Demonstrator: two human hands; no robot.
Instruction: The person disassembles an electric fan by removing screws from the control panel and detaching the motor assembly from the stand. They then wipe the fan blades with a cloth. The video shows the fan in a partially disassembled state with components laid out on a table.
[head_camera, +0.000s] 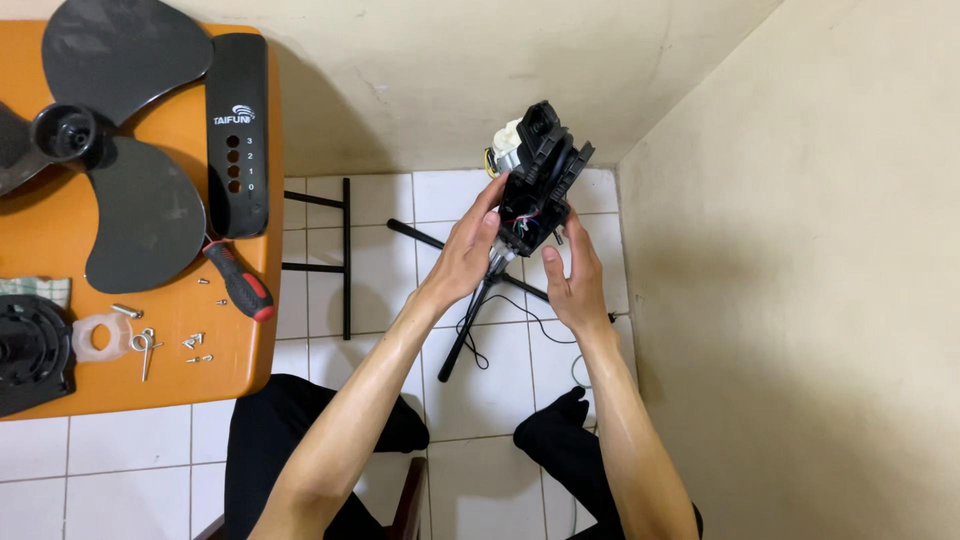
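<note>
Fan motor (535, 185) being held up over the tiled floor (480, 390), near the wall corner, above the stand pole (480, 310). Left hand (465, 255) gripping its lower left side, fingers curled on the black housing. Right hand (572, 280) lying half open against its underside, fingertips touching, not closing round it. Coloured wires showing in the housing. On the orange table (175, 375), well apart: fan blade (110, 140), black panel (238, 130), screwdriver (238, 280), loose screws (195, 345)
</note>
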